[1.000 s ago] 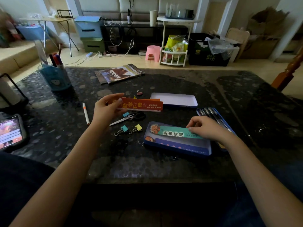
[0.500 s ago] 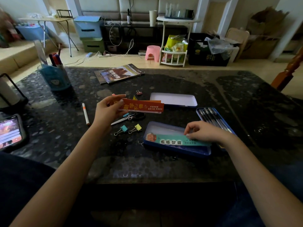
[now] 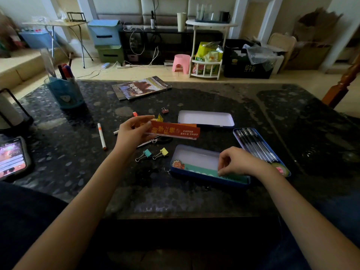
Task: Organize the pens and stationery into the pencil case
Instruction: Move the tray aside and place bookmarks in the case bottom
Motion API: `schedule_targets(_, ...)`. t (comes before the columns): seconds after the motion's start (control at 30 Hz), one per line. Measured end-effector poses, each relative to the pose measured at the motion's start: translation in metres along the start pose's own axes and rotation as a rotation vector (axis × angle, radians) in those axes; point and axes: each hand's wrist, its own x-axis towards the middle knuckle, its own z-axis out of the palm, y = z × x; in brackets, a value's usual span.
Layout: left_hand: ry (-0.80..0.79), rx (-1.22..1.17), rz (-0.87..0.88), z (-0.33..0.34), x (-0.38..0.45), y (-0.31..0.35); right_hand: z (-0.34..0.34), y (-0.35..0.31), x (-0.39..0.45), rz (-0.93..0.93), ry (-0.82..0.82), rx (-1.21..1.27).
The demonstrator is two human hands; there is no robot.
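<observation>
Open blue tin pencil case (image 3: 194, 152) near the front edge of the dark speckled table (image 3: 214, 96), white inside. In it, along the near wall, a teal bookmark (image 3: 196, 169) with a cartoon figure at its left end, lying flat lengthwise. Right hand (image 3: 238, 162) over the case's right half, fingers curled down, fingertips (image 3: 220, 173) pinching or pressing the teal bookmark; hard to tell which. Left hand (image 3: 132, 133) raised above the table, gripping an orange-red bookmark (image 3: 173, 131) by its left end, with more card strips stacked behind it, a yellow tip and an orange edge showing.

Just right of the case, touching or nearly so, a second blue tray (image 3: 284, 168) filled with a row of black gel pens (image 3: 257, 145). Farther back, a white-lined lid or tray (image 3: 206, 118), open side up. Between the left hand and the case, scissors (image 3: 155, 140) mostly hidden under the bookmarks. Nearer, side by side, a teal binder clip (image 3: 145, 154) and a yellow binder clip (image 3: 161, 153). A small dark red binder clip (image 3: 165, 110) apart, toward the back.

Left of the left hand, a white pen with orange band (image 3: 101, 135) lying on the table. Farther left and back, a blue pen holder (image 3: 65, 92) with markers standing in it. Near the back edge, a magazine (image 3: 141, 87). At the far left edge, a phone (image 3: 12, 159) with a lit screen.
</observation>
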Motion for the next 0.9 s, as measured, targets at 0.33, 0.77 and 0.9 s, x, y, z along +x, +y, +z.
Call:
schedule_targets(0.33, -0.217, 0.049, -0.109, 0.034, -0.026, -0.004, -0.006, -0.012, -0.002, -0.114, 0.53, 0.449)
schedule_targets(0.77, -0.383, 0.034, -0.202, 0.04, -0.025, -0.012, 0.004, -0.008, 0.006, -0.109, 0.446, 0.278)
schedule_targets(0.9, -0.377, 0.037, -0.135, 0.032, -0.019, -0.011, 0.0, -0.005, 0.007, -0.078, 0.444, 0.275)
